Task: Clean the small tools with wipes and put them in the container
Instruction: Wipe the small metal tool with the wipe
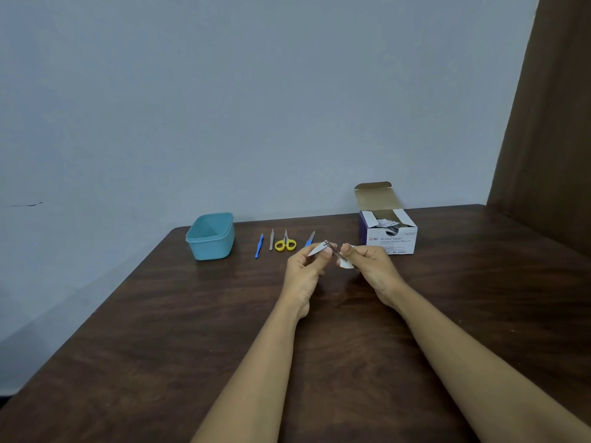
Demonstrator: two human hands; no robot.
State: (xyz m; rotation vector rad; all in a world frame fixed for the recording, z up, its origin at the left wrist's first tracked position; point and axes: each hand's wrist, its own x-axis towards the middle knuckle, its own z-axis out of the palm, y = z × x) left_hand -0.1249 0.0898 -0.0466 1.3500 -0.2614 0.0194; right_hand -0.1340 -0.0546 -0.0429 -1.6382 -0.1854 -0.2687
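My left hand (307, 266) pinches a small metal nail clipper (319, 249) with its lever swung open, held above the table. My right hand (367, 263) pinches a white wipe (347, 263) against the clipper's right end. On the table behind lie a blue-handled tool (259, 246), a grey metal file (271, 239), yellow-handled scissors (285, 243) and a second blue-handled tool (310, 238) partly hidden by my left fingers. A teal plastic container (211, 236) stands open at the left of the row.
An open box of alcohol swabs (388, 231) stands at the back right of the dark wooden table (160, 330). A wall runs right behind the table. A brown curtain (550, 123) hangs at the far right.
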